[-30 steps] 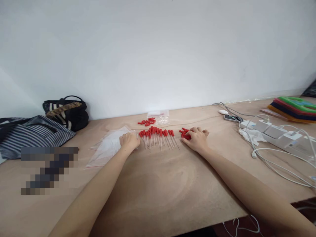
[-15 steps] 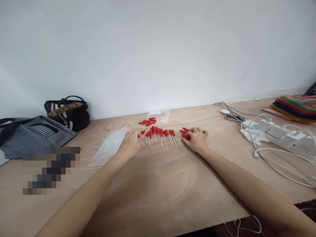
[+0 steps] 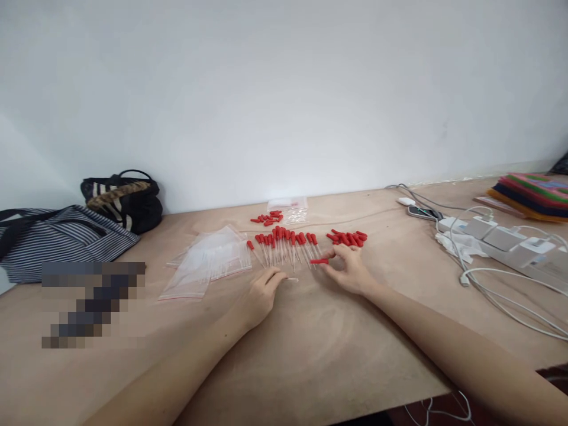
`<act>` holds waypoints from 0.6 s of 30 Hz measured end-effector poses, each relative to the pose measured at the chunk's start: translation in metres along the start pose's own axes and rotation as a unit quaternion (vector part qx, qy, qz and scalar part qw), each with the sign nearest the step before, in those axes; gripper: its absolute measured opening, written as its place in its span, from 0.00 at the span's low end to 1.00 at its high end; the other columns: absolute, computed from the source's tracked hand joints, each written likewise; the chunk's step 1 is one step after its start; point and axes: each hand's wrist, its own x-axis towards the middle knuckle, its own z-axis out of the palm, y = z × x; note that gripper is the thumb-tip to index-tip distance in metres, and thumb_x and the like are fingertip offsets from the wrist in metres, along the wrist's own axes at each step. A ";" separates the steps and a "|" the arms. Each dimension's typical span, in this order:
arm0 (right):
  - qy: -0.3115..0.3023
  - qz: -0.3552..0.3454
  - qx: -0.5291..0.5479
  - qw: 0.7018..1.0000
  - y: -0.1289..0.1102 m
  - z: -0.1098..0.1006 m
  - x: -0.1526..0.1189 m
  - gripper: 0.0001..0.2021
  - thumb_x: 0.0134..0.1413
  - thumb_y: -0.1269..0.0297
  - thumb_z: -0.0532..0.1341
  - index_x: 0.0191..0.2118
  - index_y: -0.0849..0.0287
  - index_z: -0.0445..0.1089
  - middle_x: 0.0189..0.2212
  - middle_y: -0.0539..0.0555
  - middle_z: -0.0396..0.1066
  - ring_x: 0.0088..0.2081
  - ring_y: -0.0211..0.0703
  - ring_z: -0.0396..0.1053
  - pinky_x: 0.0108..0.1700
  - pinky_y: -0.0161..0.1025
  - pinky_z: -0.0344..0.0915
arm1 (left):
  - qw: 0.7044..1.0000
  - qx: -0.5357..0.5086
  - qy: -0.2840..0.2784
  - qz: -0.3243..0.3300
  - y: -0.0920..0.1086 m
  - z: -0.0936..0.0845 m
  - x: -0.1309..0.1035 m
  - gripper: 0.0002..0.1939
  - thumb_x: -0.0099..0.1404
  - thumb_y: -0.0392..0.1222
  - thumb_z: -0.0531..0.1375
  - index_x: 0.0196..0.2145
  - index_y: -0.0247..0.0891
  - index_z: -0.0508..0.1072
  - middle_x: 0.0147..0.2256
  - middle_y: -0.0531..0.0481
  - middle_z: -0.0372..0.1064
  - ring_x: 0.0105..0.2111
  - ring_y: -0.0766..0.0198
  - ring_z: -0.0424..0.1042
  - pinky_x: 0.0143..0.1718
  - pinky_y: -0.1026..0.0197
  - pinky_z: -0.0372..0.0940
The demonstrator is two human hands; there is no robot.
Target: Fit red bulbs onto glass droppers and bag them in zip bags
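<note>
My left hand (image 3: 265, 296) is closed on a thin clear tube (image 3: 291, 279), whose end sticks out to the right. Between the thumb and fingers of my right hand (image 3: 348, 269) is a red rubber bulb (image 3: 318, 261), pointing left toward the tube but apart from it. Just beyond both hands lies a row of red-capped droppers (image 3: 284, 236) with clear stems toward me. A pile of loose red bulbs (image 3: 350, 238) sits behind my right hand, and a smaller group (image 3: 268, 219) lies farther back.
Clear plastic bags (image 3: 190, 269) lie left of the droppers, another bag (image 3: 288, 207) by the wall. Striped (image 3: 75, 242) and black bags (image 3: 142, 207) stand at left. At right are a power strip (image 3: 501, 242), white cables, a tissue (image 3: 459, 245) and coloured sheets (image 3: 532, 195).
My left hand has moved right and nearer to me, with a clear tube in it. My right hand has come left off the pile of bulbs, now with one red bulb.
</note>
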 end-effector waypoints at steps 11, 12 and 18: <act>-0.136 -0.050 0.063 0.987 -0.025 0.002 -0.012 0.09 0.54 0.62 0.55 0.40 0.50 0.70 0.32 0.51 0.72 0.38 0.44 0.63 0.43 0.49 0.47 | 0.999 -0.039 -0.002 -0.006 0.000 0.003 -0.001 0.10 0.65 0.31 0.45 0.38 0.36 0.64 0.33 0.47 0.67 0.33 0.64 0.67 0.35 0.61 0.64; -0.141 -0.045 0.072 0.986 -0.025 0.003 -0.012 0.09 0.54 0.63 0.55 0.39 0.50 0.70 0.32 0.51 0.72 0.38 0.45 0.63 0.44 0.50 0.47 | 0.999 -0.039 0.000 -0.003 -0.001 0.003 -0.001 0.11 0.65 0.31 0.45 0.39 0.36 0.65 0.34 0.47 0.67 0.34 0.64 0.67 0.35 0.61 0.64; -0.151 -0.025 0.134 0.979 -0.028 0.008 -0.013 0.07 0.54 0.64 0.55 0.36 0.54 0.69 0.32 0.51 0.72 0.38 0.44 0.64 0.48 0.53 0.45 | 0.999 -0.048 0.018 0.014 0.001 0.004 -0.001 0.10 0.66 0.33 0.46 0.39 0.36 0.66 0.33 0.47 0.68 0.32 0.65 0.68 0.33 0.63 0.64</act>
